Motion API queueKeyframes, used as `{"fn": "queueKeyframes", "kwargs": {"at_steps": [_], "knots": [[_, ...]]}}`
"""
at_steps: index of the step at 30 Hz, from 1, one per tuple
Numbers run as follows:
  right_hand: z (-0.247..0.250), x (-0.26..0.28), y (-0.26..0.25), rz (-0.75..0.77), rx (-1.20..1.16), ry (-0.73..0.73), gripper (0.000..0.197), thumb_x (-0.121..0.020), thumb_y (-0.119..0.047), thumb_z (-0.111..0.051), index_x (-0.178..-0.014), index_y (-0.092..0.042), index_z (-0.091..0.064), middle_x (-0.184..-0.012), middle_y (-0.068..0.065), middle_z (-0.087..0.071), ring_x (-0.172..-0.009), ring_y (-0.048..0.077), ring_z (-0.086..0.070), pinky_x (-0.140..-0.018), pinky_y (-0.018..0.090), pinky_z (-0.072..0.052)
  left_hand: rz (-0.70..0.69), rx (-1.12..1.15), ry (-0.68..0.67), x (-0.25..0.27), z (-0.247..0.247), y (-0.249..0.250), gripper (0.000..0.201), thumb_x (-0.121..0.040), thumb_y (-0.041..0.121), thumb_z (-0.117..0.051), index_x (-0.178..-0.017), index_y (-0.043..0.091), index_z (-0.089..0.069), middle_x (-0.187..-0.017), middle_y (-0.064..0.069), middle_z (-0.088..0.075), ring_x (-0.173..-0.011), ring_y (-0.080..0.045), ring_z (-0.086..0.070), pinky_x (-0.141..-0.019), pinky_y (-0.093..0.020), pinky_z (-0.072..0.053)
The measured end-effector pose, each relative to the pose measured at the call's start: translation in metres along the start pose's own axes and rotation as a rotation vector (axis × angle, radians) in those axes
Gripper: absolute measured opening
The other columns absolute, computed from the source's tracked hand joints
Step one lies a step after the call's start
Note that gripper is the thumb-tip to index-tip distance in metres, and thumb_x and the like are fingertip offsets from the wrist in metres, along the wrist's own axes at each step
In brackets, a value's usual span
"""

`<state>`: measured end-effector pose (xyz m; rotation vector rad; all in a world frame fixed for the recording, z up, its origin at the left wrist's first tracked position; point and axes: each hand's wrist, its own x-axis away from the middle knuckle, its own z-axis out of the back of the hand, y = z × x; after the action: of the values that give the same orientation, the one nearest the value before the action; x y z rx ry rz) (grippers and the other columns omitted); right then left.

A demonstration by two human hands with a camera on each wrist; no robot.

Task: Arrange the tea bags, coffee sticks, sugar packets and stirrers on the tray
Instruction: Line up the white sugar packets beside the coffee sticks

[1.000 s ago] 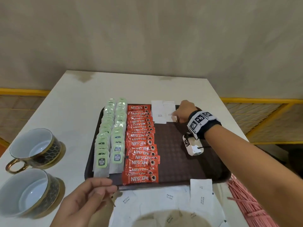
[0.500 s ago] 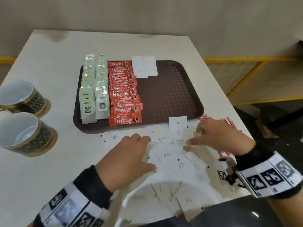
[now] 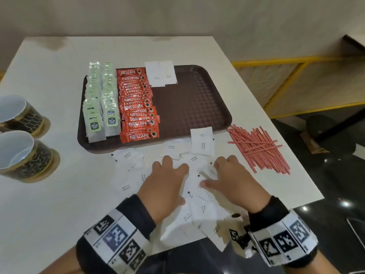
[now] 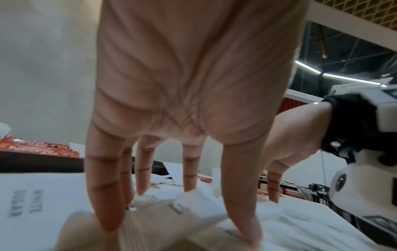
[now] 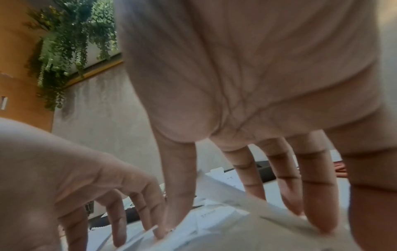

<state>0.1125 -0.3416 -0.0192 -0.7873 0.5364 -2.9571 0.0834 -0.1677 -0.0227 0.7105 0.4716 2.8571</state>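
A brown tray [image 3: 197,107] holds two rows of green tea bags [image 3: 100,107], a row of red coffee sticks [image 3: 138,107] and two white sugar packets [image 3: 161,74] at its far edge. Loose sugar packets [image 3: 128,175] lie heaped on the table in front of the tray. My left hand [image 3: 169,175] and right hand [image 3: 227,175] are side by side on this heap, straight fingers spread, tips pressing the packets. The left wrist view shows the left fingertips [image 4: 109,220] on the paper. In the right wrist view the right fingers [image 5: 322,212] press a packet whose edge lifts slightly. Red stirrers [image 3: 256,149] lie loose to the right.
Two dark patterned cups [image 3: 21,115] [image 3: 25,155] on saucers stand at the table's left edge. The right half of the tray is bare. The stirrers reach close to the table's right edge [image 3: 286,145], with floor below.
My right hand has come back from the sugar packets at the tray's far edge to the heap. My left hand has moved onto the heap beside it. The head view has tilted down.
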Motion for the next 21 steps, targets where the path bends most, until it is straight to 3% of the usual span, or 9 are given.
{"fn": "queueKeyframes", "kwargs": {"at_steps": [3, 6, 8, 10, 12, 15, 19, 21], "knots": [[0.002, 0.001, -0.004, -0.009, 0.008, -0.053, 0.044, -0.082, -0.056, -0.063, -0.101, -0.020, -0.046, -0.110, 0.001, -0.037, -0.099, 0.024, -0.046, -0.077, 0.032, -0.040, -0.004, 0.038, -0.034, 0.002, 0.006, -0.003, 0.054, -0.086, 0.043, -0.064, -0.134, 0.034, -0.039, -0.135, -0.005, -0.028, -0.120, -0.026, -0.034, -0.097, -0.035, -0.042], [0.002, 0.002, -0.005, -0.003, -0.073, -0.058, 0.031, -0.091, -0.049, -0.054, -0.077, -0.026, -0.039, -0.107, 0.003, -0.039, -0.101, 0.030, -0.048, -0.084, 0.037, -0.042, -0.034, -0.012, -0.051, 0.003, 0.009, -0.005, 0.047, -0.090, 0.034, -0.063, -0.132, 0.034, -0.041, -0.132, -0.006, -0.029, -0.115, -0.027, -0.037, -0.094, -0.037, -0.045], [0.001, 0.001, -0.005, -0.003, -0.067, -0.042, 0.016, -0.092, -0.036, -0.058, -0.094, -0.022, -0.051, -0.108, 0.004, -0.039, -0.103, 0.033, -0.049, -0.087, 0.037, -0.043, -0.039, -0.087, -0.035, 0.002, 0.008, -0.005, 0.051, -0.089, 0.020, -0.063, -0.133, 0.029, -0.038, -0.127, -0.008, -0.032, -0.107, -0.027, -0.041, -0.087, -0.037, -0.049], [-0.003, 0.000, -0.006, 0.000, 0.022, -0.005, 0.039, -0.088, -0.024, -0.067, -0.120, -0.016, -0.048, -0.111, 0.006, -0.039, -0.100, 0.030, -0.049, -0.083, 0.032, -0.041, -0.018, -0.139, -0.014, -0.002, 0.009, -0.004, 0.060, -0.085, 0.015, -0.066, -0.135, 0.023, -0.034, -0.123, -0.009, -0.036, -0.103, -0.027, -0.045, -0.082, -0.037, -0.050], [-0.004, -0.003, -0.009, -0.018, 0.067, 0.027, 0.052, -0.083, -0.020, -0.073, -0.125, -0.010, -0.043, -0.111, 0.008, -0.045, -0.096, 0.026, -0.049, -0.078, 0.028, -0.037, 0.008, -0.137, -0.018, -0.008, 0.010, -0.004, 0.068, -0.079, 0.021, -0.075, -0.131, 0.016, -0.032, -0.120, -0.009, -0.040, -0.101, -0.027, -0.048, -0.077, -0.034, -0.047], [0.001, -0.009, -0.009, -0.055, 0.022, -0.021, 0.049, -0.080, -0.017, -0.078, -0.116, -0.006, -0.046, -0.103, 0.006, -0.056, -0.093, 0.021, -0.055, -0.069, 0.024, -0.038, 0.081, -0.012, -0.070, -0.015, 0.016, -0.006, 0.070, -0.071, 0.024, -0.083, -0.119, 0.011, -0.034, -0.112, -0.009, -0.047, -0.097, -0.025, -0.049, -0.075, -0.033, -0.043], [0.003, -0.013, -0.005, -0.075, -0.033, -0.023, 0.034, -0.078, -0.019, -0.079, -0.094, -0.010, -0.050, -0.086, -0.001, -0.049, -0.079, 0.016, -0.050, -0.062, 0.023, -0.037, 0.124, -0.005, -0.092, -0.020, 0.024, -0.009, 0.062, -0.072, 0.032, -0.083, -0.113, 0.010, -0.041, -0.110, -0.007, -0.045, -0.101, -0.027, -0.051, -0.079, -0.033, -0.044], [0.001, -0.014, -0.004, -0.059, -0.003, -0.022, 0.037, -0.079, -0.022, -0.079, -0.075, -0.014, -0.042, -0.079, -0.003, -0.044, -0.073, 0.015, -0.046, -0.055, 0.022, -0.031, 0.112, -0.020, -0.058, -0.020, 0.027, -0.009, 0.054, -0.072, 0.034, -0.082, -0.105, 0.013, -0.044, -0.103, -0.003, -0.039, -0.101, -0.027, -0.053, -0.077, -0.032, -0.043]]}}
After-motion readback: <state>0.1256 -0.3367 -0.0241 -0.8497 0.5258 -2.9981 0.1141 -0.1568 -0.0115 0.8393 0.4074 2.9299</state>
